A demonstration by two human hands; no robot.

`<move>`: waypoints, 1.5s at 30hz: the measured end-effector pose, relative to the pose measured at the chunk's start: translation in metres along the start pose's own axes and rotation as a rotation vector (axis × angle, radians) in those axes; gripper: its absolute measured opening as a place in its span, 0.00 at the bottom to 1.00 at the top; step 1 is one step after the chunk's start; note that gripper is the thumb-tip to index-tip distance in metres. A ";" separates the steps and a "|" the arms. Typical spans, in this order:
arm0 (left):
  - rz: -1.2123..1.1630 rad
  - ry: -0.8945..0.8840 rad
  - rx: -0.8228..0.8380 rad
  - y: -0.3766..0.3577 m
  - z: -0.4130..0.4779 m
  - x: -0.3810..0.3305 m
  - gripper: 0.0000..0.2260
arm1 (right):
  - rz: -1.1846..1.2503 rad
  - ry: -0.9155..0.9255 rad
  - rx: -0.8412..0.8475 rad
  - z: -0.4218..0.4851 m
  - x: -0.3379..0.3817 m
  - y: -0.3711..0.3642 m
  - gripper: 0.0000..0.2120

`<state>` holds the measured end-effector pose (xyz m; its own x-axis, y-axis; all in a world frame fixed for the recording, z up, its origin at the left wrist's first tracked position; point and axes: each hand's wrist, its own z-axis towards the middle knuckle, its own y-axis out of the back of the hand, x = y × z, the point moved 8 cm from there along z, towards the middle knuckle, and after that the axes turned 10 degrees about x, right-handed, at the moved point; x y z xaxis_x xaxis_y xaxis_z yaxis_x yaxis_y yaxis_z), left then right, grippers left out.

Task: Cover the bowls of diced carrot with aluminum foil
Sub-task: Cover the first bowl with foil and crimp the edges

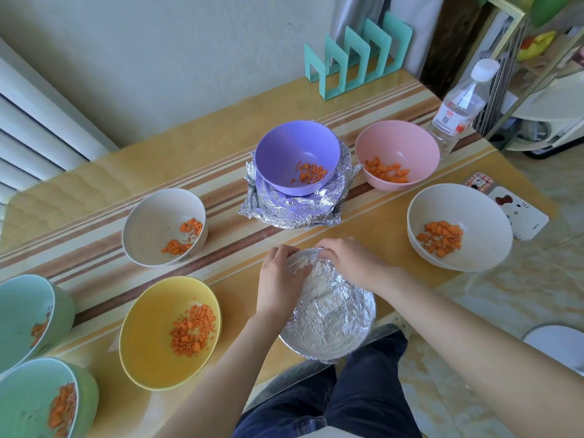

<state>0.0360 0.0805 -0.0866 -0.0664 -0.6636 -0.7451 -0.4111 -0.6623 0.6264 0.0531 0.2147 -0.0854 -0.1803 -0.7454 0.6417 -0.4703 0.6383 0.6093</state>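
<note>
Two hands, left hand (279, 279) and right hand (347, 260), pinch aluminum foil (331, 314) with curled fingers at the hidden bowl's far rim; hard pulling could tear it or tip the bowl.

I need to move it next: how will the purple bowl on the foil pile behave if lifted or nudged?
The purple bowl is probably light: it looks like plastic and holds only a little diced carrot. Nudged, it may rock or slide, since it sits on a crumpled foil pile.
</note>
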 end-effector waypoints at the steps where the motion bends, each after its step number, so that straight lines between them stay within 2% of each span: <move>1: 0.006 -0.003 0.000 0.000 0.000 0.000 0.11 | 0.008 0.002 0.007 0.001 -0.001 -0.001 0.14; 7: 0.009 -0.034 -0.079 0.007 0.000 -0.004 0.03 | 0.034 0.012 -0.012 0.000 -0.003 -0.001 0.14; 13: 0.013 -0.113 -0.094 0.011 -0.008 -0.010 0.05 | -0.045 0.071 0.052 -0.003 0.008 -0.006 0.12; 16: 0.023 -0.132 -0.106 0.009 -0.013 -0.013 0.05 | -0.046 0.078 0.027 -0.006 0.009 -0.007 0.16; 20: 0.024 -0.121 -0.103 0.006 -0.017 -0.010 0.04 | 0.057 0.095 0.036 -0.007 0.006 -0.008 0.13; 24: 0.029 -0.092 -0.132 0.009 -0.022 -0.003 0.05 | 0.087 0.043 0.049 -0.015 0.003 -0.007 0.14; 30: 0.014 -0.111 -0.133 0.008 -0.030 -0.002 0.04 | -0.049 0.011 -0.046 -0.021 0.000 -0.011 0.13; 35: 0.058 -0.242 -0.094 0.010 -0.029 -0.017 0.04 | -0.004 0.100 0.015 -0.025 0.016 -0.017 0.13; 40: 0.065 -0.271 -0.115 0.012 -0.030 -0.019 0.04 | -0.020 0.090 0.079 -0.022 0.021 -0.016 0.12; 45: 0.044 -0.259 -0.113 0.004 -0.032 -0.018 0.04 | -0.028 0.056 0.073 -0.027 0.017 -0.015 0.09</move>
<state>0.0643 0.0782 -0.0635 -0.3178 -0.5910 -0.7415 -0.2996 -0.6793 0.6699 0.0806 0.1978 -0.0714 -0.1181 -0.7497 0.6512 -0.5367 0.6000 0.5933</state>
